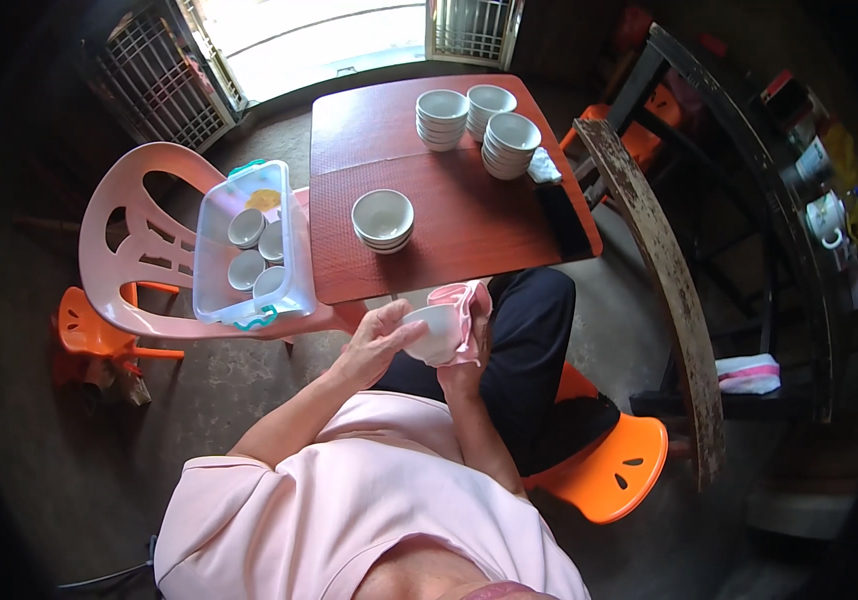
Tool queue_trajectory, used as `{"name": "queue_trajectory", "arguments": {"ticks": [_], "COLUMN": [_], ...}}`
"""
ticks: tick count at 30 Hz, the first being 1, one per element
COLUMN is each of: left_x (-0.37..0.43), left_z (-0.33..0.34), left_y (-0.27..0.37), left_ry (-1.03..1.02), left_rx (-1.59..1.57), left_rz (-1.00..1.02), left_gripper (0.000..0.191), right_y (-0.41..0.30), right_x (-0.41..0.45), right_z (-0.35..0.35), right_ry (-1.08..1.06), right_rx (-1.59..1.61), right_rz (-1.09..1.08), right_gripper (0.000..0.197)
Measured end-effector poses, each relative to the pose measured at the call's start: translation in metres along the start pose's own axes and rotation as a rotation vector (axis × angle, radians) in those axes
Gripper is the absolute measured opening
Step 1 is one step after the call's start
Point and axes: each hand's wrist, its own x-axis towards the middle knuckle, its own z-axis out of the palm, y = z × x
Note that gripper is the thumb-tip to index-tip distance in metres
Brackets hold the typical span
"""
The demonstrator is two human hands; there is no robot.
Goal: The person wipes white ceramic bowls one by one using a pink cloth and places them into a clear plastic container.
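Note:
My left hand (pixel 376 341) grips a white bowl (pixel 429 335) by its side, just off the near edge of the table. Around the bowl's other side is a pink cloth (pixel 466 315), held by my right hand (pixel 478 341), which the cloth partly hides. A short stack of white bowls (pixel 383 217) stands on the red-brown table (pixel 369 135) in front of me. Three taller bowl stacks, a left one (pixel 441 120), a back one (pixel 490 105) and a front one (pixel 511 146), stand close together at the far right.
More white bowls lie in a clear plastic box (pixel 211 296) on a pink plastic chair (pixel 110 270). A crumpled white tissue (pixel 544 166) and a dark flat object (pixel 564 221) are at the table's right edge. A worn wooden beam (pixel 658 262) curves along the right.

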Motion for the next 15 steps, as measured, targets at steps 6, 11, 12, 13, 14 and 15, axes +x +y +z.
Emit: {"name": "queue_trajectory", "arguments": {"ticks": [6, 11, 12, 13, 14, 15], "left_x": [-0.011, 0.001, 0.0, 0.001, 0.001, 0.001], "left_z": [-0.01, 0.014, 0.01, 0.007, 0.006, 0.005], "left_y": [0.006, 0.013, 0.011, 0.01, 0.011, 0.011], "left_ry": [-0.106, -0.085, -0.103, -0.121, -0.13, -0.129], "left_rx": [0.283, -0.113, -0.017, 0.08, 0.169, 0.255], "left_rz": [-0.062, 0.051, 0.05, 0.048, 0.082, 0.079], "left_gripper": [0.03, 0.02, 0.02, 0.021, 0.022, 0.023], "right_y": [-0.037, 0.005, 0.005, 0.004, 0.0, -0.003], "right_x": [0.004, 0.0, 0.001, 0.001, 0.005, 0.008], "right_z": [0.028, 0.005, 0.005, 0.005, 0.002, 0.001], "right_ry": [-0.451, -0.145, -0.162, -0.179, -0.206, -0.183], "right_rx": [-1.169, 0.53, 0.64, 0.748, 0.706, 0.625], "right_rz": [-0.598, 0.126, 0.209, 0.293, 0.324, 0.33], "right_gripper": [0.02, 0.033, 0.032, 0.031, 0.032, 0.027]}}
